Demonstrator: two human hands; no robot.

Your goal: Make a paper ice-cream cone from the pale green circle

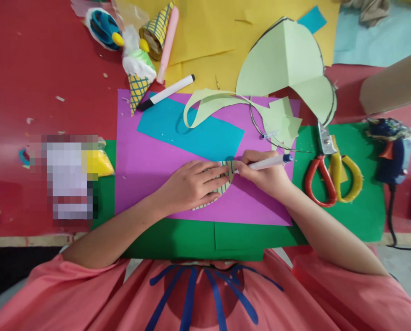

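red-and-yellow-handled metal scissors (327, 143) lie nr your r grip (271, 178), pinched round a white blue-ended marker (265, 163); l grip (193, 185) lies flat atop pale dark-striped paper (223, 189).

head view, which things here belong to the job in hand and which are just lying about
In use, it seems:
pen, in the right hand
lined paper, under the left hand
purple sheet, beneath the lined paper

Probably just lying about:
scissors
glue gun
marker
blue sheet
cone
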